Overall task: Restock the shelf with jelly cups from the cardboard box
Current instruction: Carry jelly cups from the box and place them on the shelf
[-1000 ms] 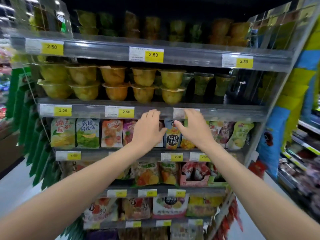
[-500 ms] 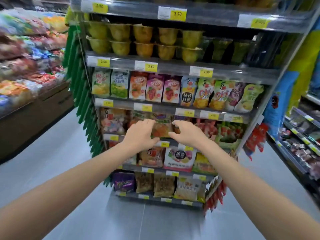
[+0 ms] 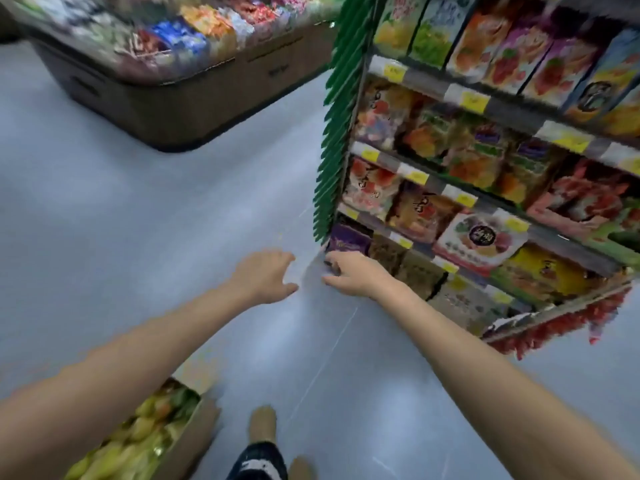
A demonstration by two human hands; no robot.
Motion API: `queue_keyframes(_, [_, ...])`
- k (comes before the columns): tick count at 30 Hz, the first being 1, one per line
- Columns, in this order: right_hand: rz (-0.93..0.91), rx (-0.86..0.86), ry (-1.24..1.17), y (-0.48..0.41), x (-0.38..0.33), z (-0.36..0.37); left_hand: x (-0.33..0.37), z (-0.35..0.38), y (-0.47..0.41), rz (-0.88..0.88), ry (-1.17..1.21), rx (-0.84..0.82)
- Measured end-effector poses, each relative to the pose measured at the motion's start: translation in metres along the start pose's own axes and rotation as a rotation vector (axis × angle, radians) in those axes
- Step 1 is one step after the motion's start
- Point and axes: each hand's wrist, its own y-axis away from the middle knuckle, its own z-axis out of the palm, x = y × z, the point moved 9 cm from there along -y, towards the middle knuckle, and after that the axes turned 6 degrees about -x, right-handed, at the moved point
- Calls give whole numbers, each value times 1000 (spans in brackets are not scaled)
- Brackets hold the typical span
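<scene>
Both hands, left (image 3: 266,275) & right (image 3: 349,273), dropped from shelf (image 3: 491,109), empty, fingers apart; cardboard box (image 3: 187,441) w/ jelly cups (image 3: 138,434) now in view, next pickup likely.

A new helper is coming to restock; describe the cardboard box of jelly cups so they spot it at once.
Look at the grey floor, bottom left, beneath the left forearm. The open brown cardboard box sits there, full of yellow-green jelly cups; the only carton on the floor.

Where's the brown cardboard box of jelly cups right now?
In the head view, the brown cardboard box sits on the grey floor at bottom left, under the left forearm, open and full of yellowish jelly cups.
</scene>
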Motion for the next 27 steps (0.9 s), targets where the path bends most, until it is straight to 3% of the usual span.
queue_keyframes(9, [-323,-235,73,-83,-221,122,-247,80,147,-541,374,193])
queue_keyframes(16, [-486,-382,131,-134,-374,230,-387,179,240,-876,580,163])
queue_keyframes(21, [-442,-470,125,-183,-426,309,-451,252,257,-976,656,91])
queue_keyframes(27, [-381,-525,169,-247,-433,407,-503,373,252,-1095,839,-10])
